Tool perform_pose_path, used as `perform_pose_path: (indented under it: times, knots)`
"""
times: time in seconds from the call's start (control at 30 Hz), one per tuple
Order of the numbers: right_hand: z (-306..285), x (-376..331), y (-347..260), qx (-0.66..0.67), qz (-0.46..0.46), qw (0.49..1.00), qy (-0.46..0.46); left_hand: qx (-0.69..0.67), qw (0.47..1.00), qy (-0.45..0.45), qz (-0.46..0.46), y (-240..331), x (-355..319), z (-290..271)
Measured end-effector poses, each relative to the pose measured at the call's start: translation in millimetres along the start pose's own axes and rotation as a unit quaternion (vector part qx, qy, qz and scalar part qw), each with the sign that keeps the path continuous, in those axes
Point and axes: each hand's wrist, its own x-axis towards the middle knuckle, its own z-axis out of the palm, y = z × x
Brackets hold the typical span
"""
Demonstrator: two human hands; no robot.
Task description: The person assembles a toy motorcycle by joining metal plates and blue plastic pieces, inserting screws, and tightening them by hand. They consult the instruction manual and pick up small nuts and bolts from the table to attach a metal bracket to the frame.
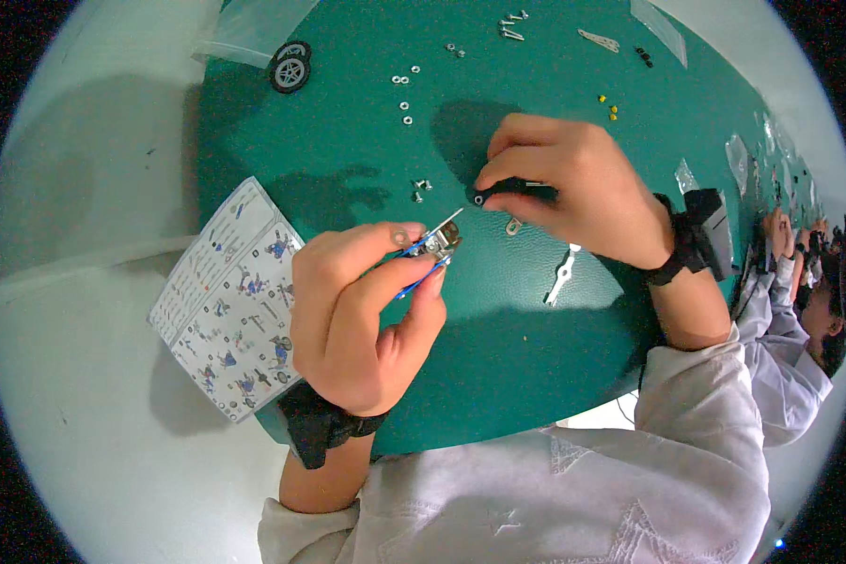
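Note:
My left hand [357,315] pinches a small metal and blue model assembly [438,246], from which a thin straight rod [449,222] points up to the right. Just beyond that rod's tip, my right hand [573,174] has thumb and fingers closed on a slim black part [517,188]. A small ring-like end shows on it, close to the rod but seemingly apart; the rest is partly hidden by the fingers. Beneath the right hand lie a small metal bracket [513,226] and a silver flat link [561,276].
Loose screws [419,195], several nuts [404,106], more screws [511,30] and yellow bits [613,113] dot the green table [498,376]. Black wheels [290,70] sit at the far left, a printed instruction sheet [235,310] at the left edge. Another person [794,329] works at the right.

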Motion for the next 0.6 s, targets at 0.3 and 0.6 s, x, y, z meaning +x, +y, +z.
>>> perform_pose_path:
  times: [0.3, 0.6]
  knots:
    - [6.7, 0.8, -13.0, -0.099, -0.007, 0.993, -0.061, -0.022, 0.999, -0.034, 0.01, 1.5, -2.0, -2.2]
    - [12.2, 1.1, -13.5, -0.202, -0.083, 0.975, -0.049, -0.026, 0.999, -0.018, 0.024, 1.7, -1.3, -0.2]
